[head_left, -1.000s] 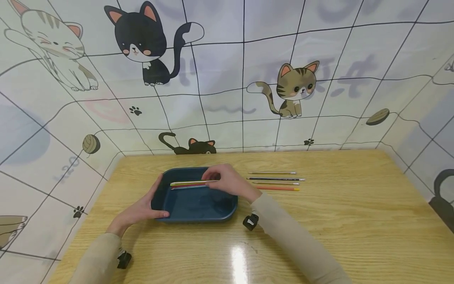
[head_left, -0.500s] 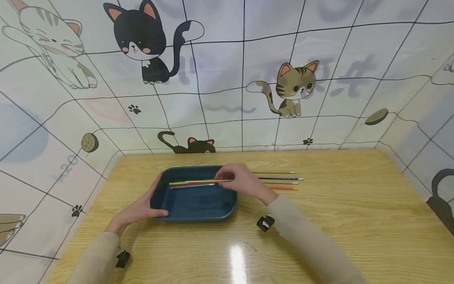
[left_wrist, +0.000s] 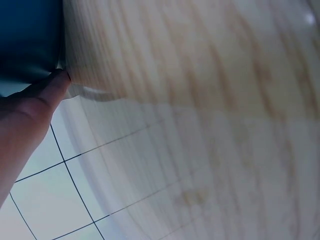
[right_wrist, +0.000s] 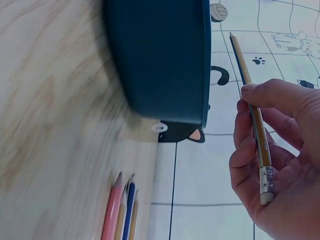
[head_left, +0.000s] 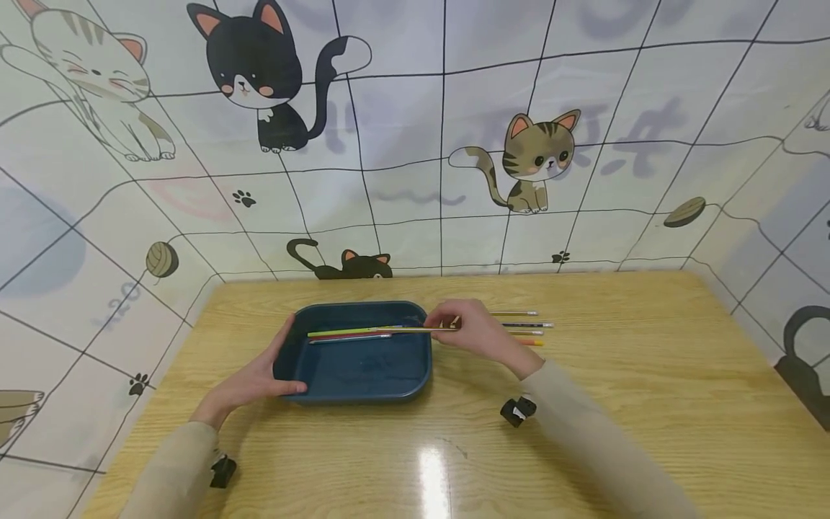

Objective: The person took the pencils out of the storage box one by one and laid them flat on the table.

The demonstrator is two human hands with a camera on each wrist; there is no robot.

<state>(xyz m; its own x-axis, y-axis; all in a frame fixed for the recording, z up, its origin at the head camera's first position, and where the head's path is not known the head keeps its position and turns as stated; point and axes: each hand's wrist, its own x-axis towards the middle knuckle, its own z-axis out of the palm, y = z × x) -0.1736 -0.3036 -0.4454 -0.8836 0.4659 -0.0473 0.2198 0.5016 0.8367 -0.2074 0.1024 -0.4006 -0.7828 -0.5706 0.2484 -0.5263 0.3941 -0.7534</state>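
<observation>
My left hand rests at the left end of a dark blue tray, its thumb straight at the front corner. In the left wrist view only the thumb shows clearly, touching the tray. Over the tray's right rim, my right hand pinches a gold-and-dark striped pencil with a white eraser. Its point reaches left above the tray. Inside lie a yellow-green pencil, a red one mostly hidden beneath, and a blue-grey pencil.
Several pencils lie on the wooden table right of the tray, partly behind my right hand: gold ones, a dark one and a thicker orange-pink one. A cat-patterned sheet hangs behind the table.
My right hand has moved right, from over the tray's middle to its right rim, carrying the striped pencil. My left hand stays at the tray.
</observation>
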